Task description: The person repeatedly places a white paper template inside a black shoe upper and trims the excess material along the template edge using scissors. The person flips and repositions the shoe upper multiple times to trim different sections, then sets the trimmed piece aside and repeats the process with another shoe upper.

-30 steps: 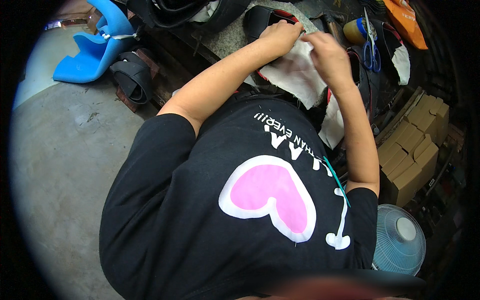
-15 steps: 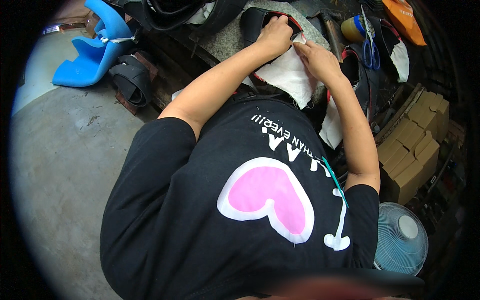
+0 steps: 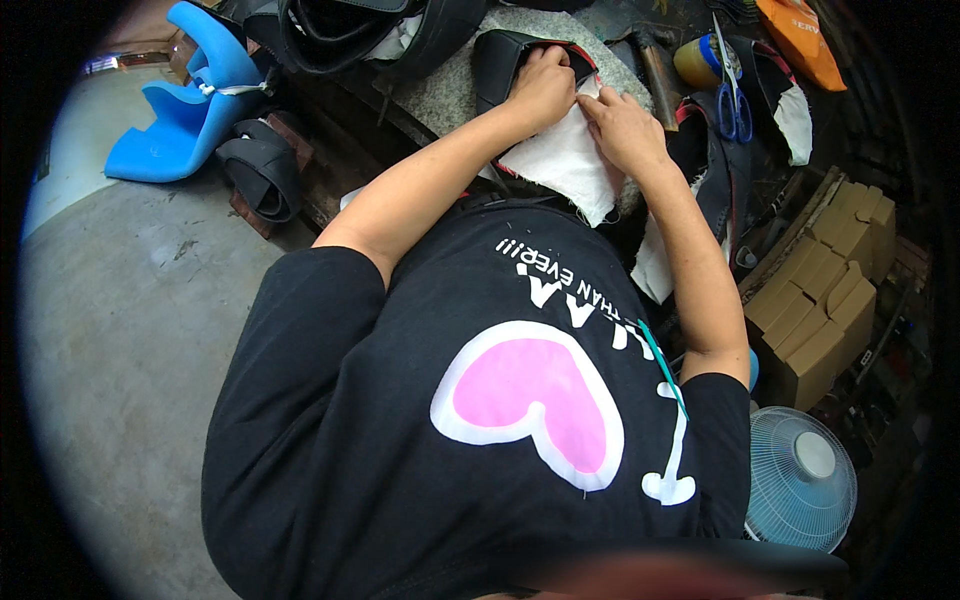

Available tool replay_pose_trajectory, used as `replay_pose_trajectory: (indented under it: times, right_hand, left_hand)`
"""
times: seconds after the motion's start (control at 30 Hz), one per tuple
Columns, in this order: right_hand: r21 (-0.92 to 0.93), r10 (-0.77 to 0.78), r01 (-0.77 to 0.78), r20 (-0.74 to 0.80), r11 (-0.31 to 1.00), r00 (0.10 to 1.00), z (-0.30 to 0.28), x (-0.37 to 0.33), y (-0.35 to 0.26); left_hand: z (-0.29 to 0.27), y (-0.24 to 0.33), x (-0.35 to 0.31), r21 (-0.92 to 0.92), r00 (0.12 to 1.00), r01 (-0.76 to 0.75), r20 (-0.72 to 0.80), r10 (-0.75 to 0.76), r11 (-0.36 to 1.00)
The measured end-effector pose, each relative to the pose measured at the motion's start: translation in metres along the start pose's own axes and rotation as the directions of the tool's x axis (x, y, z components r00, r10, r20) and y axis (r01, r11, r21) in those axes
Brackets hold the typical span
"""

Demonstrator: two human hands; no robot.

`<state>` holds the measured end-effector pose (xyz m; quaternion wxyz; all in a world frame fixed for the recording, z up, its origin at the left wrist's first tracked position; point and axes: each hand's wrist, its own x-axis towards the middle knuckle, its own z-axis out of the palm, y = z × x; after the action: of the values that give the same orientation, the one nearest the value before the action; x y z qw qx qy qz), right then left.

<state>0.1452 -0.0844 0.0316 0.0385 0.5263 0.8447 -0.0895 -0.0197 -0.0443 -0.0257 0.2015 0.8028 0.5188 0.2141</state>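
Since the first of the earlier frames, the right hand [image 3: 627, 130] has come down and in toward the left hand [image 3: 543, 92], its fingertips now at the upper edge of the white cloth [image 3: 570, 165]. That cloth hangs from the red-edged opening of the black piece [image 3: 495, 70], which sits over a grey slab [image 3: 430, 95] in front of the person.

Left forearm [image 3: 430, 180] slants up and to the right from a black sleeve [image 3: 300, 310], elbow held out to the side. Its hand is back up, with the fingers bent over the rim into the opening; they grip the black piece there, though their tips are hidden. Right forearm [image 3: 705, 250] rises from a bent elbow and leans inward, so that the two hands nearly meet at the red edge. Fingers of the right hand are bent and a little spread, the forefinger reaching furthest toward the left hand; whether they pinch the cloth I cannot tell. Below both hands, the cloth's loose corner drops toward the black shirt [image 3: 330, 440]. Near the right hand lie a wooden handle [image 3: 655, 85] and blue-handled scissors [image 3: 735, 112], the blades across a jar [image 3: 695, 65].
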Motion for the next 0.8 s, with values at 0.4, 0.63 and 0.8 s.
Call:
replay_pose_trajectory:
  times: [0.4,0.63,0.8]
  right_hand:
    - [0.238,0.008,-0.012,0.018,0.971,1.000,0.004,0.006,0.017]
    - [0.490,0.185,-0.148,-0.026,0.859,0.982,0.010,0.017,0.027]
    - [0.476,0.390,-0.317,-0.061,0.820,0.919,0.011,0.036,0.030]
  left_hand:
    - [-0.012,0.007,-0.036,0.044,0.969,-0.239,-0.044,0.241,0.970]
    - [-0.018,0.010,-0.033,0.226,0.931,-0.365,0.081,0.356,0.903]
    - [-0.016,0.007,-0.035,0.308,0.909,-0.407,0.041,0.415,0.860]
